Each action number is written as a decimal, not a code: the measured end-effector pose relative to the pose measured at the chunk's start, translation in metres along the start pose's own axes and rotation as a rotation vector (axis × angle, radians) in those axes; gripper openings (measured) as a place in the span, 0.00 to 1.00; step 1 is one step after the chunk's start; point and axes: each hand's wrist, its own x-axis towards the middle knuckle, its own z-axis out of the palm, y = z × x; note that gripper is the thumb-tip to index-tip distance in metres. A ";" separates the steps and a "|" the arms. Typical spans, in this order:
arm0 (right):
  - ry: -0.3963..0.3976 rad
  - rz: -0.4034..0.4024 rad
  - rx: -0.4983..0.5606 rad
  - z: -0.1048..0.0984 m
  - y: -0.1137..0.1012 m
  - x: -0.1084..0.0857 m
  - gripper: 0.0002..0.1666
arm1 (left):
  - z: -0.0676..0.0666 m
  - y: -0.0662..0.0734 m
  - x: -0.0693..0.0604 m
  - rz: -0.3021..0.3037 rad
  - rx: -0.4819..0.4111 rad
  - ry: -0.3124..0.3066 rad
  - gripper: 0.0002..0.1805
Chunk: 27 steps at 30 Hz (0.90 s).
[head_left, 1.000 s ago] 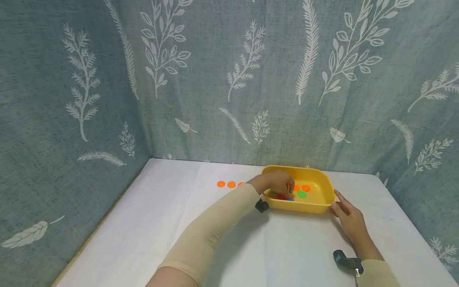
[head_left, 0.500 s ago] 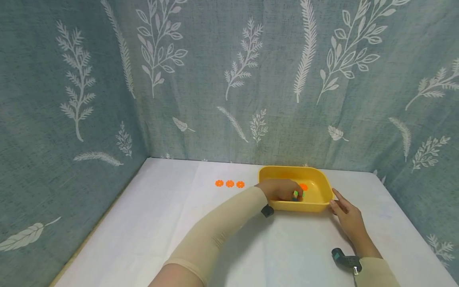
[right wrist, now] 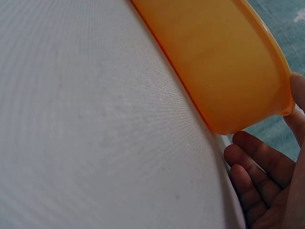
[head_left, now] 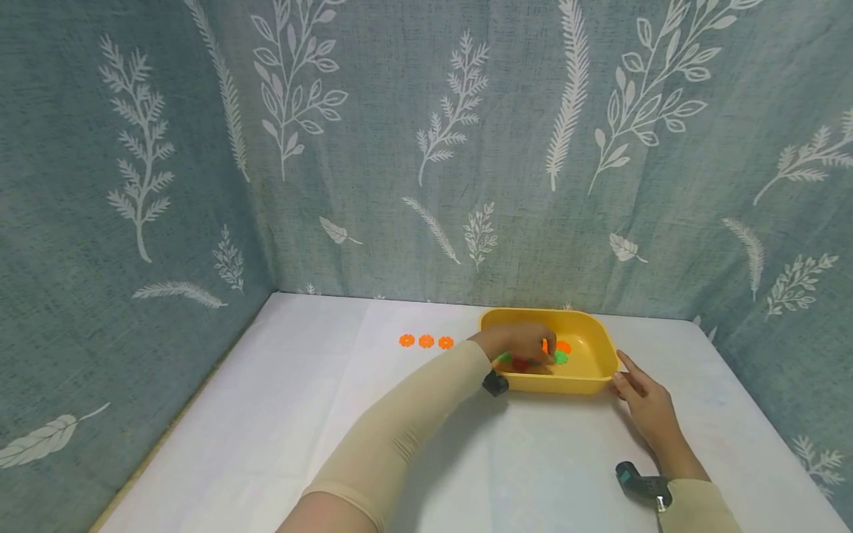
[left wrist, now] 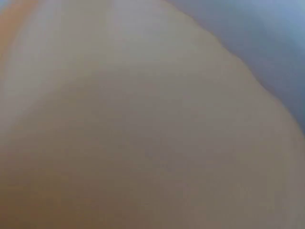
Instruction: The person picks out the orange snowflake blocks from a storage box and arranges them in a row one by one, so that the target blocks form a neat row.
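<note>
A yellow tray (head_left: 593, 386) stands near the table's back edge, holding several small notched, flower-like discs. My left hand (head_left: 523, 340) reaches down into it with bent fingers. An orange disc (head_left: 546, 345) shows right at those fingertips; whether they pinch it is unclear. Beside it lie another orange disc (head_left: 563, 346) and a green disc (head_left: 560, 357), while a red disc (head_left: 520, 364) is partly covered by the hand. My right hand (head_left: 648, 407) holds the tray's near right corner by thumb and finger; in the right wrist view its other fingers (right wrist: 257, 152) curl loosely below the rim.
Three orange discs (head_left: 426, 341) form a row on the white table (head_left: 266, 414), left of the tray. A leaf-patterned curtain (head_left: 400, 148) rises behind and at both sides. The left wrist view is blurred and mostly filled by a close, pale surface (left wrist: 157, 133).
My left hand moved right and lower inside the tray, then drew slightly back up and left, uncovering the red and green discs. The right hand stays at the tray's corner.
</note>
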 end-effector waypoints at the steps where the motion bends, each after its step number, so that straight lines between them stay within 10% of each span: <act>1: 0.001 -0.004 -0.001 0.000 0.000 0.000 0.34 | -0.002 0.002 0.001 0.004 -0.050 -0.056 0.05; 7: 0.006 -0.005 -0.010 0.000 0.003 0.001 0.34 | 0.002 0.008 0.009 -0.012 -0.150 -0.307 0.27; 22: -0.003 0.026 0.011 0.000 0.003 0.001 0.34 | 0.008 0.005 0.023 0.120 -0.255 -0.074 0.25; 27: -0.017 0.027 0.025 0.000 0.000 0.001 0.34 | 0.012 0.017 0.030 0.108 -0.200 -0.136 0.19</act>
